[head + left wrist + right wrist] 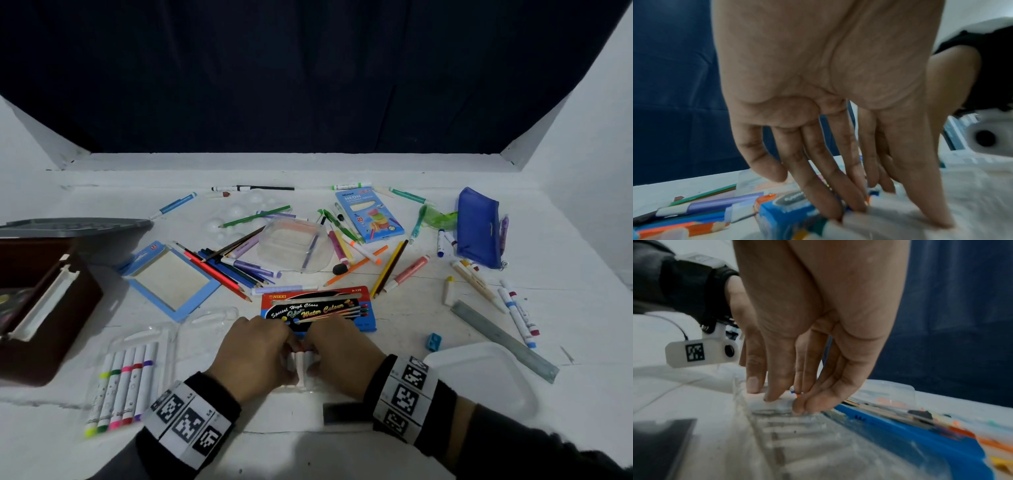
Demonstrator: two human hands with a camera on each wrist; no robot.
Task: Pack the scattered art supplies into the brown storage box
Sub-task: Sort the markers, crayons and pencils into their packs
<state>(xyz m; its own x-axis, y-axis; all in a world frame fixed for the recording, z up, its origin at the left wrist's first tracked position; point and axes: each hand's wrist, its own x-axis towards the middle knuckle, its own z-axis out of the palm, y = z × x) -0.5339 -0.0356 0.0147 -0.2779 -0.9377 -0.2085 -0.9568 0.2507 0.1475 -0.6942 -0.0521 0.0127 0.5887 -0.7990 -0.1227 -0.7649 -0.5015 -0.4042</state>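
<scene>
Fingers (pixel 772 392) of right hand (pixel 342 356) pinching white markers (pixel 300 366), left hand (pixel 253 353) fingers straight, pressing them, palms down

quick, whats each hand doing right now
Left hand: open, straight fingers pressing on the white markers in the clear plastic tray.
Right hand: thumb and fingers pinching one of the white markers.

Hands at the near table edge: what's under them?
White markers, one red-tipped, lie side by side in a clear ribbed tray. The left hand and right hand touch them and cover most of it, so their number cannot be told.
</scene>
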